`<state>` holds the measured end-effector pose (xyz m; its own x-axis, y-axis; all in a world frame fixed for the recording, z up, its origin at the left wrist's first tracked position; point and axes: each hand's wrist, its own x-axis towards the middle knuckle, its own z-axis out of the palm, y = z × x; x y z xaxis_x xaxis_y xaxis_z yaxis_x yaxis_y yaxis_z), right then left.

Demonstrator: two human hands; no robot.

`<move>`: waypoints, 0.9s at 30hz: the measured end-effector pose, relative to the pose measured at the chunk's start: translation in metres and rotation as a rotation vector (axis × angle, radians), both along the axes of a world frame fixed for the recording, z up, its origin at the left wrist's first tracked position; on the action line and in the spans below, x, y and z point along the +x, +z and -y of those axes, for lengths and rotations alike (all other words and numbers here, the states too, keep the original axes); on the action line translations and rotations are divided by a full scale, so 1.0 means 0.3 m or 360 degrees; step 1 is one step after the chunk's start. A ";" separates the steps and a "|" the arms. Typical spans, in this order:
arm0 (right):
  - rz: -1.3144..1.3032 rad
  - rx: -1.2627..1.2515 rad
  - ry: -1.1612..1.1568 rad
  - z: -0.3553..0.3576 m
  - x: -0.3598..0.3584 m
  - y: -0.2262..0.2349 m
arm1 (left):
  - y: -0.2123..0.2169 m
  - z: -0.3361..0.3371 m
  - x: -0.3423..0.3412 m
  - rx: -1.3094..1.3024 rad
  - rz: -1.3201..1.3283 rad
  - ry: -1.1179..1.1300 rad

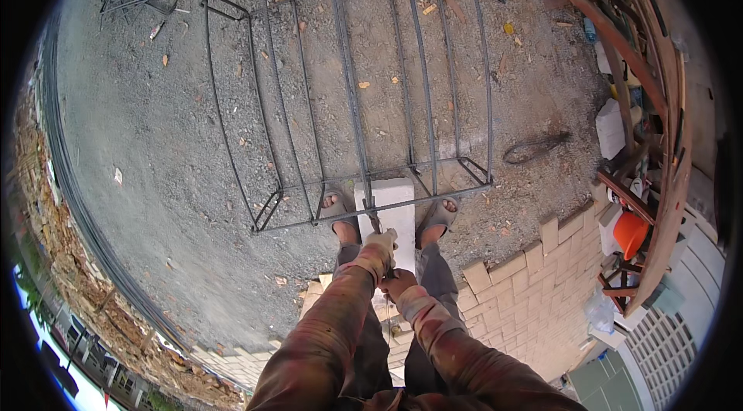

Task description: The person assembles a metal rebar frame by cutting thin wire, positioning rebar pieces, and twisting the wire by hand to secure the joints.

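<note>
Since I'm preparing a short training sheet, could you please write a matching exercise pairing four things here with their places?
1. Long open frame of dark metal bars
2. Pale rectangular block
3. Bright orange rounded object
4. Loop of thin dark wire

A. By the brown wooden structure
B. Between the person's feet
C. On the ground, right of the frame
D. Upper middle of the picture, beyond the left hand and right hand

Pairs: 1-D, 2-B, 3-A, 4-C

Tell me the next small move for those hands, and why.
Probably steady the dark hand tool against the near end bar of the rebar cage: its tip overlaps that bar in this view, though firm contact is unclear, and the left hand is closed on it ahead of the right hand.
</note>
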<state>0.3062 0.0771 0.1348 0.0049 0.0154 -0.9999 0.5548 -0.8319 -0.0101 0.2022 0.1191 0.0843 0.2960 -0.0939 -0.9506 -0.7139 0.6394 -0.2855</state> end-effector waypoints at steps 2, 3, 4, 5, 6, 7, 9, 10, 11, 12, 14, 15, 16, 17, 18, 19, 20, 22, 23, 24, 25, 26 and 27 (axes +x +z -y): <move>0.0245 0.0313 0.0918 -0.017 -0.084 0.033 | -0.042 0.033 0.007 -0.0235 -0.0233 -0.0185; 0.0228 0.0305 0.0986 -0.003 -0.104 0.031 | -0.128 0.144 0.030 -0.0108 -0.0429 -0.0500; 0.0218 0.0302 0.1046 0.013 -0.109 0.013 | -0.185 0.197 0.027 0.0017 -0.0623 -0.0827; 0.0265 0.0308 0.0988 0.003 -0.046 -0.024 | -0.047 0.099 -0.002 0.0234 -0.0345 -0.0329; -0.0115 -0.0229 0.0057 -0.004 0.002 -0.039 | 0.033 0.047 -0.038 0.0249 -0.0339 -0.0357; -0.0505 -0.0763 -0.0851 -0.012 0.026 -0.041 | 0.093 0.021 -0.076 0.0163 -0.0115 0.0159; -0.0536 -0.0979 -0.1083 -0.014 0.067 -0.041 | 0.020 0.088 -0.057 0.0280 0.0292 0.0629; -0.0577 -0.1188 -0.1311 -0.027 0.066 -0.042 | 0.004 0.092 -0.059 0.0289 0.0274 0.0624; -0.0613 -0.1399 -0.1538 -0.037 0.058 -0.043 | -0.011 0.095 -0.056 0.0259 0.0178 0.0447; -0.0632 -0.1404 -0.1535 -0.047 0.047 -0.045 | -0.026 0.096 -0.049 0.0226 0.0082 0.0270; -0.0291 -0.0670 -0.0333 -0.069 0.014 -0.009 | 0.011 0.025 -0.032 0.0075 -0.0095 -0.0082; -0.0040 -0.0344 0.0161 0.024 0.004 -0.041 | 0.016 -0.002 -0.020 -0.0097 -0.0183 -0.0326; 0.0403 0.0541 0.0788 0.079 -0.063 0.003 | 0.017 -0.020 -0.015 -0.0264 -0.0272 -0.0565; 0.0298 0.0458 0.0936 0.054 -0.060 0.009 | 0.026 -0.019 -0.012 -0.0253 -0.0338 -0.0523; 0.0191 0.0374 0.1085 0.020 -0.051 0.016 | 0.026 -0.004 -0.009 -0.0255 -0.0348 -0.0519; -0.0031 0.0128 0.0707 0.030 -0.015 -0.039 | 0.019 0.013 -0.008 -0.0080 -0.0427 -0.0423; -0.0235 -0.0145 0.0334 0.003 0.003 -0.033 | 0.017 0.044 0.003 0.0071 -0.0482 -0.0322; -0.0762 -0.1531 -0.1740 -0.039 0.075 -0.032 | 0.007 0.108 -0.005 0.0135 -0.0188 0.0199; -0.0779 -0.1555 -0.1789 -0.003 0.079 -0.050 | -0.012 0.117 -0.018 0.0241 -0.0017 0.0301; -0.0794 -0.1581 -0.1835 0.035 0.084 -0.061 | -0.029 0.127 -0.028 0.0351 0.0150 0.0404; -0.0705 -0.1289 -0.1521 0.014 0.054 -0.045 | -0.004 0.091 -0.038 0.0250 0.0114 0.0256; -0.0604 -0.1003 -0.1203 -0.004 0.028 -0.002 | 0.002 0.067 -0.051 0.0230 0.0055 -0.0111; -0.0463 -0.0680 -0.0855 0.029 0.009 -0.006 | -0.006 0.058 -0.052 0.0172 -0.0211 -0.0795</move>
<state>0.3088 0.0684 0.1331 -0.3639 -0.3050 -0.8801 0.0949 -0.9521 0.2907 0.1864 0.1016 0.0825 0.1168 -0.0920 -0.9889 -0.3399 0.9319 -0.1268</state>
